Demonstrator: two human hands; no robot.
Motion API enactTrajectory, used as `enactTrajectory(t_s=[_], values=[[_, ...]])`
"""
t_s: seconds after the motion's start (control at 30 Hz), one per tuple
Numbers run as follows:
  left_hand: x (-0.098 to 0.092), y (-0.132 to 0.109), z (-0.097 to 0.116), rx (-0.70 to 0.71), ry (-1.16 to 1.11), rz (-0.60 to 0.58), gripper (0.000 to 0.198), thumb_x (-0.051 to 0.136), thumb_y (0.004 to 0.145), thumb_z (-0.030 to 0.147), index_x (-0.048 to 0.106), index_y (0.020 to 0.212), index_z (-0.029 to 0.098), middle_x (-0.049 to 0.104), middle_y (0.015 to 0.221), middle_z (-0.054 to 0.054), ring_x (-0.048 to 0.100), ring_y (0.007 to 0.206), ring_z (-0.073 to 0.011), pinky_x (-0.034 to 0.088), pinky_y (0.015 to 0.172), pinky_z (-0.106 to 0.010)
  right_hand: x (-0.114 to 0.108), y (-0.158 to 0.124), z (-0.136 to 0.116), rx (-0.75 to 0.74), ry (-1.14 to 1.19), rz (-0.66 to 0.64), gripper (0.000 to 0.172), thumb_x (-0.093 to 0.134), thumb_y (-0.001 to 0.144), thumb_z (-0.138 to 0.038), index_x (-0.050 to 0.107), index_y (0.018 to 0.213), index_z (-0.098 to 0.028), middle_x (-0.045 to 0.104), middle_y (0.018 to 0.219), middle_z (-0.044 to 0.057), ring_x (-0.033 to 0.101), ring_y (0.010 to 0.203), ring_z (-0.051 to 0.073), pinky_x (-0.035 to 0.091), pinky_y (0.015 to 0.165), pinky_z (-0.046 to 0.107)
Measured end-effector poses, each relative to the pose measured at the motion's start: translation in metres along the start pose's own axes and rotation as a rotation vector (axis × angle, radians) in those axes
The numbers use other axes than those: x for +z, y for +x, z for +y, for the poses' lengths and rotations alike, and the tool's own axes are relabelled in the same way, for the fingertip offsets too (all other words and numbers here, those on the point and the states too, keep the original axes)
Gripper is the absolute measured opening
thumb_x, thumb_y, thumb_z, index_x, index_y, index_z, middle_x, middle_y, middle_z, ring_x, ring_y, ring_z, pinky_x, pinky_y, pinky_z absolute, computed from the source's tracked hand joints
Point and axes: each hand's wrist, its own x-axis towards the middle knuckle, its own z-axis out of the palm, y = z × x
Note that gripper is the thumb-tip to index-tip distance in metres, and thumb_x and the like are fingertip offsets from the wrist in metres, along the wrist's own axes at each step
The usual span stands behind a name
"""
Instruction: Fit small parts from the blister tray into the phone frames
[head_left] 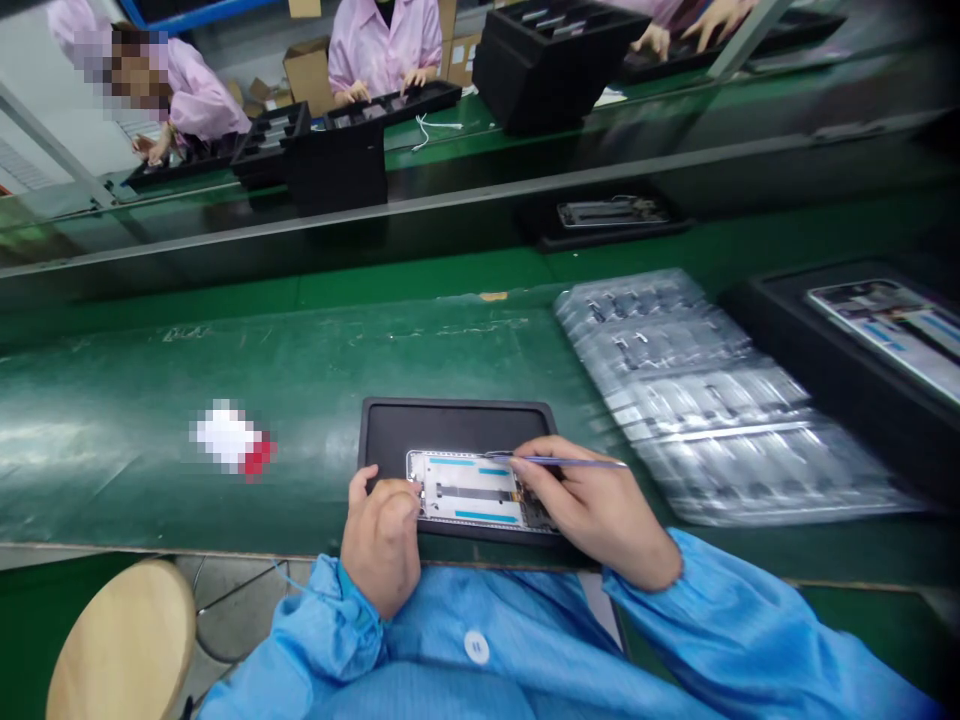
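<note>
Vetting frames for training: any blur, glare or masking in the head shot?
Head view: clear plastic compartment tray looks smeared, possibly motion blur; pale glare on the glossy green tabletop, left side; coarse pixelation hides a small white-and-red item; right edge darkens; silver-rimmed rectangular phone frame reads comparatively sharp.

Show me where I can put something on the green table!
The green table is bare between the blurred white-red thing and black tray, and behind that tray, left of the plastic tray. It's crowded where the left hand and right hand work at the phone frame, and far right, by the black holder.
</note>
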Motion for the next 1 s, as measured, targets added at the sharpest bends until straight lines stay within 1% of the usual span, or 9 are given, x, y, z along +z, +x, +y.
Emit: enactTrajectory(t_s=[0.17,0.33,0.5,0.57,0.63,0.7,0.77,0.87,1.0], values=[[-0.001,0.002,0.002,-0.013,-0.016,0.011,0.027,0.045,0.088,-0.002,0.045,0.101,0.022,0.07,0.097,-0.003,0.069,0.094,-0.0157,0.042,0.106,-0.054,0.002,-0.001,0.0,0.014,0.003,0.012,0.022,0.054,0.095,-0.037,0.07,0.088,-0.023,0.074,0.087,-0.001,0.071,0.079,0.017,0.054,0.075,0.026],[-0.001,0.003,0.003,-0.002,-0.023,0.023,0.027,0.046,0.089,-0.002,0.044,0.103,0.021,0.069,0.098,-0.003,0.069,0.094,-0.0159,0.044,0.105,-0.052,0.006,-0.002,-0.001,-0.022,0.013,0.029,0.022,0.053,0.097,-0.034,0.069,0.087,-0.023,0.074,0.087,0.0,0.071,0.079,0.016,0.054,0.078,0.026],[-0.001,0.003,0.004,-0.007,-0.018,0.027,0.025,0.045,0.091,0.001,0.046,0.103,0.022,0.07,0.098,-0.004,0.069,0.092,-0.0165,0.047,0.101,-0.05,0.011,-0.004,-0.003,-0.075,-0.023,0.098,0.021,0.052,0.097,-0.034,0.068,0.091,-0.022,0.075,0.088,0.002,0.071,0.082,0.018,0.054,0.079,0.028],[-0.001,0.002,0.004,-0.002,-0.016,0.036,0.024,0.046,0.091,0.002,0.046,0.104,0.023,0.071,0.1,-0.005,0.069,0.091,-0.0174,0.048,0.098,-0.048,0.01,-0.003,-0.003,-0.052,-0.016,0.07,0.022,0.052,0.097,-0.035,0.069,0.091,-0.022,0.075,0.088,0.002,0.071,0.08,0.018,0.054,0.078,0.028],[-0.001,0.002,0.004,-0.004,-0.015,0.045,0.024,0.046,0.091,0.003,0.047,0.105,0.023,0.071,0.1,-0.006,0.068,0.091,-0.0181,0.05,0.096,-0.048,0.007,-0.002,-0.002,0.001,0.016,0.028,0.024,0.051,0.098,-0.036,0.069,0.089,-0.022,0.074,0.086,0.001,0.07,0.077,0.017,0.054,0.073,0.028],[-0.001,0.001,0.004,-0.005,-0.018,0.046,0.024,0.046,0.091,0.003,0.047,0.104,0.023,0.071,0.1,-0.006,0.068,0.091,-0.0182,0.05,0.096,-0.047,0.004,-0.001,-0.001,0.042,0.056,0.024,0.026,0.051,0.097,-0.037,0.069,0.086,-0.022,0.073,0.084,0.001,0.069,0.074,0.017,0.054,0.069,0.027],[0.0,0.001,0.004,-0.01,-0.024,0.045,0.024,0.045,0.091,0.003,0.047,0.104,0.023,0.071,0.099,-0.006,0.068,0.09,-0.0181,0.049,0.096,-0.048,0.002,-0.001,0.0,0.055,0.07,0.034,0.027,0.051,0.097,-0.038,0.069,0.084,-0.022,0.072,0.083,0.002,0.069,0.074,0.017,0.054,0.068,0.028],[0.0,0.001,0.004,-0.022,-0.032,0.04,0.024,0.044,0.091,0.002,0.047,0.103,0.023,0.071,0.099,-0.005,0.067,0.09,-0.0179,0.048,0.097,-0.049,0.004,-0.003,0.0,0.038,0.043,0.036,0.025,0.053,0.096,-0.037,0.069,0.084,-0.023,0.073,0.085,0.001,0.07,0.077,0.018,0.054,0.072,0.028],[0.001,0.001,0.003,-0.021,-0.034,0.028,0.024,0.045,0.09,0.002,0.046,0.103,0.023,0.07,0.1,-0.005,0.067,0.091,-0.0177,0.047,0.099,-0.049,0.008,-0.005,-0.001,-0.013,-0.013,0.067,0.02,0.054,0.096,-0.034,0.068,0.089,-0.023,0.074,0.087,0.001,0.07,0.08,0.018,0.054,0.08,0.029]])
